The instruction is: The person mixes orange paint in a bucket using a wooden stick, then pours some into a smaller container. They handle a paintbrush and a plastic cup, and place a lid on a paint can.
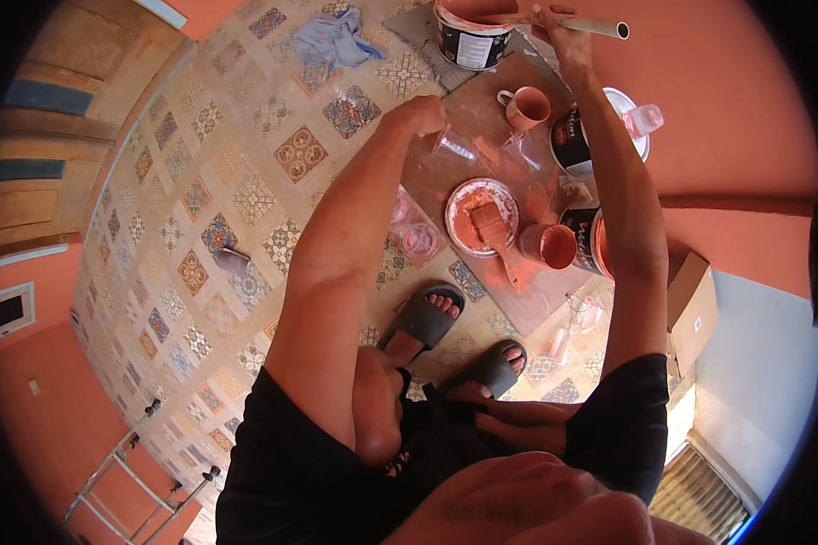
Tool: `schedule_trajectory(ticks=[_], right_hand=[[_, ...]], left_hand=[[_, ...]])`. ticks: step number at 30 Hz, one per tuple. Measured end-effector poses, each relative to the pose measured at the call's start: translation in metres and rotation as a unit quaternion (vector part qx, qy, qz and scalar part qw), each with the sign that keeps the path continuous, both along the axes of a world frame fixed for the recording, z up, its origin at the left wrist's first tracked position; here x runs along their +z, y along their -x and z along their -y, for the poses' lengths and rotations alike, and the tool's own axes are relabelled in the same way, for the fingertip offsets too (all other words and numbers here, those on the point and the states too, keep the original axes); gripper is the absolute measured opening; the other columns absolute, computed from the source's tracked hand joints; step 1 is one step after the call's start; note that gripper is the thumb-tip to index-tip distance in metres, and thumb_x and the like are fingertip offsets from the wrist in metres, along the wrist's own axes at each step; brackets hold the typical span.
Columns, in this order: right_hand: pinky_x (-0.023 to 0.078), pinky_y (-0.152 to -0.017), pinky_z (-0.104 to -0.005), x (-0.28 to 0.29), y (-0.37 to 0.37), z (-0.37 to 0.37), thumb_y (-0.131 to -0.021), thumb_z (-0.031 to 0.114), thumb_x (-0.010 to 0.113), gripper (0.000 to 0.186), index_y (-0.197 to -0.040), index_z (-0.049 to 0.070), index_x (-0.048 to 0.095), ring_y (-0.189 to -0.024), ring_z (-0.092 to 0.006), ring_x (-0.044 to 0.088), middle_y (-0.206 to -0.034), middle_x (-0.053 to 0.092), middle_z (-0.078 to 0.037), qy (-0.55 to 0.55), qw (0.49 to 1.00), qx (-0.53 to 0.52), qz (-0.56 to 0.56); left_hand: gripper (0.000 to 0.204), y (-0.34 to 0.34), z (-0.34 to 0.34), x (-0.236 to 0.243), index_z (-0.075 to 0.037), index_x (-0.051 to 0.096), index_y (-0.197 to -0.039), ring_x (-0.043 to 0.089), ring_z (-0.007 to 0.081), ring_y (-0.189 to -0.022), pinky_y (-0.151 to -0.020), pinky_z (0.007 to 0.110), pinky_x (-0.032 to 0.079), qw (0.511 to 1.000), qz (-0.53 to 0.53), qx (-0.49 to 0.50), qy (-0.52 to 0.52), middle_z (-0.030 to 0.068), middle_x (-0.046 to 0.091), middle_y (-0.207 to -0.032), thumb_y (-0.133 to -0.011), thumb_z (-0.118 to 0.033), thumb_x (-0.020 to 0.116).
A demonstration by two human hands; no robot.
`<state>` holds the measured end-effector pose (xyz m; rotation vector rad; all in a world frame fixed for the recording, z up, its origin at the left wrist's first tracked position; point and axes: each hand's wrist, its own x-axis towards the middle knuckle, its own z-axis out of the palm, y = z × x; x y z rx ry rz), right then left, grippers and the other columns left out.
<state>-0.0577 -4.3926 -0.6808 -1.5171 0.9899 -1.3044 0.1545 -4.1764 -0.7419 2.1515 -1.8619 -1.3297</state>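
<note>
My right hand [559, 29] grips a pale hollow stick [595, 25] at the top of the view. The stick's far end reaches into a black-and-white paint bucket [474, 47] holding salmon-coloured paint. Lower and to the left, my left hand [427, 116] is closed, its fingers curled; what they hold, if anything, is hidden. Just beside it lies a clear plastic cup [456, 145]. Between my arms, a wide paintbrush [489, 225] rests across a white-rimmed lid [458, 193] smeared with salmon paint. A paint-coated mug [526, 108] stands closer to the bucket.
A brown board [554, 295] lies under the paint things on patterned tiles. Two dark paint buckets [569, 145] [583, 232] stand along the right side. A paint-filled cup [554, 245], a cardboard box [691, 309] and a grey-blue rag [336, 38] are also around. The salmon wall [727, 118] rises at right.
</note>
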Motion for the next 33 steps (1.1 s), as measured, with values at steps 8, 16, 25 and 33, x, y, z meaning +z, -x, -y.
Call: schedule_trajectory(ticks=[8, 16, 25, 33], right_hand=[[0.062, -0.079, -0.0393, 0.053, 0.077, -0.054, -0.095, 0.013, 0.073, 0.048, -0.136, 0.005, 0.049, -0.098, -0.0253, 0.069, -0.116, 0.064, -0.015, -0.051, 0.996, 0.055, 0.047], [0.059, -0.089, -0.0363, 0.072, 0.218, -0.207, -0.095, 0.008, 0.07, 0.04, -0.134, 0.003, 0.057, -0.11, -0.0259, 0.069, -0.13, 0.064, -0.016, -0.027, 0.969, 0.049, -0.242], [0.059, -0.078, -0.0351, -0.02, 0.323, -0.415, -0.097, 0.003, 0.063, 0.007, -0.102, -0.003, 0.065, -0.081, -0.0192, 0.072, -0.091, 0.072, -0.01, -0.207, 0.95, 0.038, -0.231], [0.056, -0.073, -0.041, -0.158, 0.277, -0.488, -0.098, 0.018, 0.066, 0.015, -0.102, 0.003, 0.071, -0.077, -0.0283, 0.073, -0.084, 0.074, -0.017, -0.352, 0.914, -0.088, -0.181]], left_hand=[[0.034, 0.025, 0.017, 0.002, -0.012, 0.075, -0.117, 0.069, 0.0217, -0.08, -0.068, 0.039, 0.057, 1.0, 0.023, -0.017, 0.006, 0.0112, 0.073, -0.093, -0.096, -0.037, 0.067], [0.027, 0.036, 0.026, -0.012, -0.015, 0.076, -0.111, 0.064, 0.0183, -0.076, -0.064, 0.036, 0.053, 0.995, 0.082, -0.047, -0.017, 0.0078, 0.068, -0.082, -0.094, -0.034, 0.069], [0.026, 0.062, 0.05, 0.032, -0.009, 0.076, -0.107, 0.071, 0.039, -0.104, -0.087, 0.048, 0.056, 0.913, 0.244, -0.311, 0.099, 0.0205, 0.075, -0.105, -0.094, -0.029, 0.066], [0.033, 0.152, -0.01, 0.039, -0.004, 0.072, -0.104, 0.068, 0.0426, -0.101, -0.088, 0.052, 0.052, 0.893, 0.132, -0.367, 0.225, 0.0206, 0.072, -0.105, -0.101, -0.034, 0.059]])
